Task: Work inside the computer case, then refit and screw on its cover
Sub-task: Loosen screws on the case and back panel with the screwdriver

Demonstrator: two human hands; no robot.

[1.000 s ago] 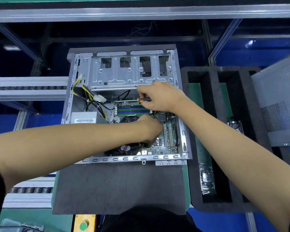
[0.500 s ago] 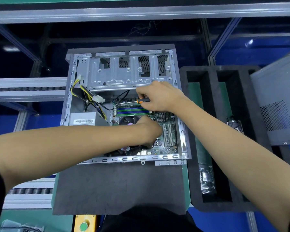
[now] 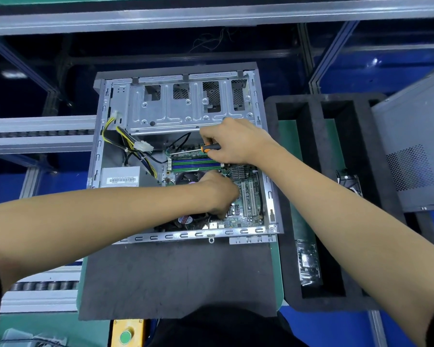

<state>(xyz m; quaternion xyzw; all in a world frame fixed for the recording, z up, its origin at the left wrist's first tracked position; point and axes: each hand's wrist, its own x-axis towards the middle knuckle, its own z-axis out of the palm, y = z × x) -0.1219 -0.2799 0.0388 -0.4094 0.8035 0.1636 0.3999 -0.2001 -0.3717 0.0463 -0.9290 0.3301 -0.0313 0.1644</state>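
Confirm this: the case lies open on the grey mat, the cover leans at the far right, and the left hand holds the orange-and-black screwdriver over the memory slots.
Wrong hand. The head view shows the right hand gripping the screwdriver over the memory slots; the left hand reaches down onto the motherboard. The case does lie open on the grey mat, with the cover at far right.

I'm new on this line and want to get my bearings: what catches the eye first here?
The open computer case in the middle, lying flat with its motherboard exposed. Both hands reach inside: the right hand grips an orange-and-black screwdriver over the memory slots, the left hand works lower down. The grey cover leans at far right.
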